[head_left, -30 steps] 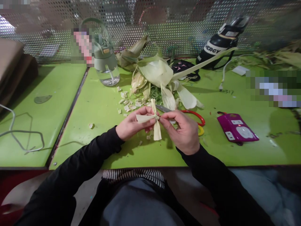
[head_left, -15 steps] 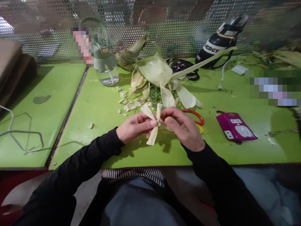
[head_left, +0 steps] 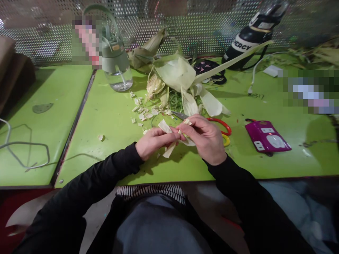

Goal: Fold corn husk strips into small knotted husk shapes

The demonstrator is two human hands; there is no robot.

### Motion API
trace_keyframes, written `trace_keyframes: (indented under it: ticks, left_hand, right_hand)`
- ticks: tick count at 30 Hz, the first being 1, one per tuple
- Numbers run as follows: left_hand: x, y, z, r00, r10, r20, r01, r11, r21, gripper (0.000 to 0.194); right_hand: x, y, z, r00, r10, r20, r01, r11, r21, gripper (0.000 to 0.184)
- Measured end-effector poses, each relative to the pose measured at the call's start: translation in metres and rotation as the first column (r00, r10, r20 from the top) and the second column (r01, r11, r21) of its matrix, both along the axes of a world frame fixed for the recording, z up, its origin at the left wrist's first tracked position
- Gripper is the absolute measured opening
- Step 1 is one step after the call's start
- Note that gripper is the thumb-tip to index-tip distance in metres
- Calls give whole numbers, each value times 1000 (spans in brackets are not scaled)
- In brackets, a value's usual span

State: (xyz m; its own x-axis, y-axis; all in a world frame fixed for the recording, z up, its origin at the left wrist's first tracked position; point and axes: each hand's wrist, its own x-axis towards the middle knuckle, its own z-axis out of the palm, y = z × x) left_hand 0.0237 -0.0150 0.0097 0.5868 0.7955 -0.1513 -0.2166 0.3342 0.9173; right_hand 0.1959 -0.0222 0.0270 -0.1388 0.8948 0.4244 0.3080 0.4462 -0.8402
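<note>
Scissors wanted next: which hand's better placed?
Right, I'd judge. The right hand is right by the handles of the scissors; the left hand is farther from them. Both hands hold the pale husk strips, so the right would probably have to let go first.

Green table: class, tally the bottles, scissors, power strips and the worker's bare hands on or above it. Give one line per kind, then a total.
Bottles: 2 (green-topped water bottle, black bottle)
Scissors: 1 (red-and-yellow-handled scissors)
Power strips: 1 (purple power strip)
Bare hands: 2 (left hand, right hand)
Total: 6
</note>
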Motion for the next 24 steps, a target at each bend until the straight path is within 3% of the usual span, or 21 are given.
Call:
trace_keyframes:
  ticks: [15,18,21,24]
  left_hand:
    - [5,-7,-1,994,-93,59,98,991,-86,31]
    - [6,-6,1,991,-14,133,29,993,-113,26]
    - [6,-3,3,969,114,220,-83,986,-145,26]
    - [3,1,4,952,178,249,-152,981,-120,28]
  right_hand:
    - [6,5,-6,999,-38,-27,34,992,-118,23]
    - [9,9,-9,994,-23,-108,-2,975,-224,27]
    - [13,11,-8,981,26,-192,-89,941,-327,41]
    - [13,9,-2,985,86,-148,-132,933,-334,38]
